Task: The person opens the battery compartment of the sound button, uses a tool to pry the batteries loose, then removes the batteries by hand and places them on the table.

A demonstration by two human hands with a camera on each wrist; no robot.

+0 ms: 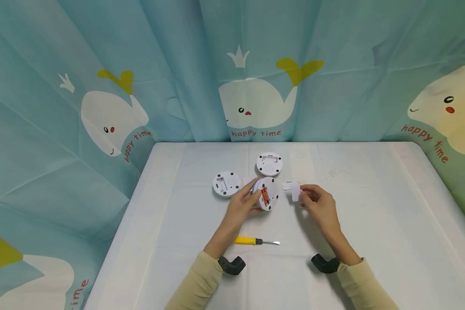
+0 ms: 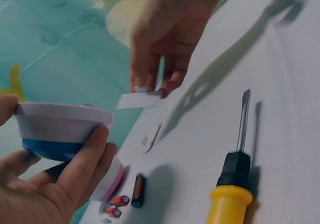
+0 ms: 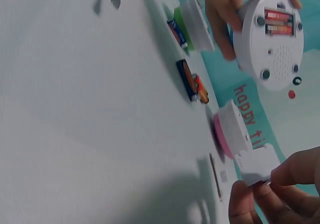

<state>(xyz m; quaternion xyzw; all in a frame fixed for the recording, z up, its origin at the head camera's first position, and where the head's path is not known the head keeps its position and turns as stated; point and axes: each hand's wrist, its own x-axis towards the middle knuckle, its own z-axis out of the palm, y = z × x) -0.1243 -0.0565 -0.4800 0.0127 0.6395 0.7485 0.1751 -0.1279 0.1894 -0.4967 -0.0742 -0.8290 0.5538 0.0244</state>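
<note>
My left hand [image 1: 240, 206] grips a round white device [image 3: 275, 42] with a blue lower band, tilted up off the table. Its battery compartment stands uncovered, with red batteries [image 3: 279, 22] lying inside. To the right, my right hand [image 1: 320, 209] pinches a small white battery cover [image 3: 257, 164] between thumb and fingers. The cover is held in the air, apart from the device. Below the hands in the head view lies a screwdriver [image 1: 249, 240] with a yellow handle, its metal tip pointing right.
Two more round white devices lie on the table, one at the left [image 1: 227, 184] and one at the back [image 1: 269, 163]. Near them are loose batteries, including a dark one [image 3: 186, 79] and an orange-red one [image 3: 201, 88]. A thin stick [image 3: 215, 176] lies near the pink-based device.
</note>
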